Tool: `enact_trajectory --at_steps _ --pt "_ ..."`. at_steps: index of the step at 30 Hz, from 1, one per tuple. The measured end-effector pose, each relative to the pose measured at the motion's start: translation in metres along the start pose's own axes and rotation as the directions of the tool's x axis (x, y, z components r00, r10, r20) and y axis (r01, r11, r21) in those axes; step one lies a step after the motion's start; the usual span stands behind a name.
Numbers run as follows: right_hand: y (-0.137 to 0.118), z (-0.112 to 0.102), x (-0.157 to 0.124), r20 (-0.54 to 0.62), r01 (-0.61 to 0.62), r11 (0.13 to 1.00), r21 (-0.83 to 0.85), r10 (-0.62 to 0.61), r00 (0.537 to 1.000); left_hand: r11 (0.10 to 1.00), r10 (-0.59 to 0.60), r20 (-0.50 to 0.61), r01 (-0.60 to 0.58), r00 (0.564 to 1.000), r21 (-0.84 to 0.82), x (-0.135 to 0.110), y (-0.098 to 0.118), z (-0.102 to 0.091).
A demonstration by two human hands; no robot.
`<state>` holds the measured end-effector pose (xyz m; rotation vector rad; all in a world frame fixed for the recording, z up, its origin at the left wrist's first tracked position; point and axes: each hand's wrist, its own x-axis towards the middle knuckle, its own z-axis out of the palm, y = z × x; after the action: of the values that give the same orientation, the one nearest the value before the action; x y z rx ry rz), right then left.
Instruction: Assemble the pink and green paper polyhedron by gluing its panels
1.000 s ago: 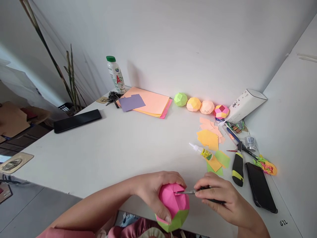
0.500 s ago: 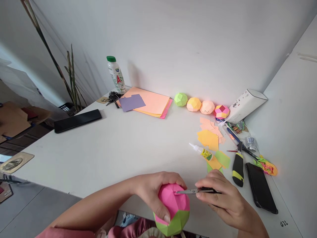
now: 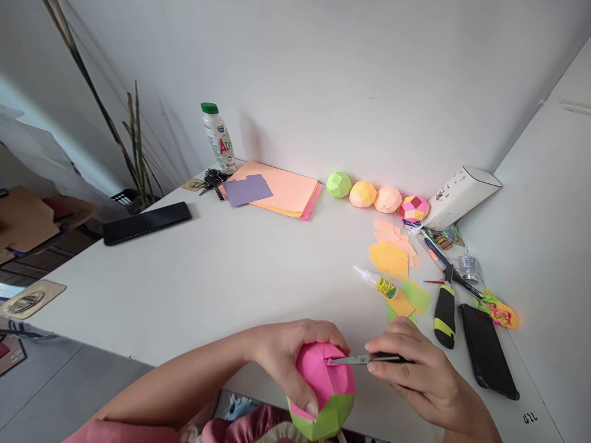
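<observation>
Left hand curls around the pink-green paper ball; right hand pinches scissors, probably adjusting its flap; next move needs gentleness.

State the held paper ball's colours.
The paper ball is bright pink above and green below, seen best in the head view.

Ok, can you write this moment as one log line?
Left hand: holds pink-and-green paper ball | Right hand: holds scissors, tip at the ball's pink side | Nearby: nozzle bottle, paper scraps
</observation>
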<state>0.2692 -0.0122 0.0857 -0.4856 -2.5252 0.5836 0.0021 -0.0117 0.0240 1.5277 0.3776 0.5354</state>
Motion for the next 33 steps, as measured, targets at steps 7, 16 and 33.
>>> enact_trajectory --at_steps 7,16,33 --pt "-0.003 0.001 0.001 -0.046 0.021 0.999 -0.048 -0.023 0.999 1.0 -0.001 -0.005 0.001 1.0 0.026 0.0 0.0 -0.001" --pt "-0.012 0.002 0.002 -0.102 0.015 0.973 -0.232 -0.04 0.994 0.998 -0.068 0.001 0.068 0.998 -0.002 -0.002 -0.002 -0.004" --pt "-0.027 0.011 -0.006 -0.154 -0.075 0.946 -0.316 0.027 0.988 0.994 -0.095 0.008 0.095 0.995 -0.061 -0.001 -0.002 -0.003"
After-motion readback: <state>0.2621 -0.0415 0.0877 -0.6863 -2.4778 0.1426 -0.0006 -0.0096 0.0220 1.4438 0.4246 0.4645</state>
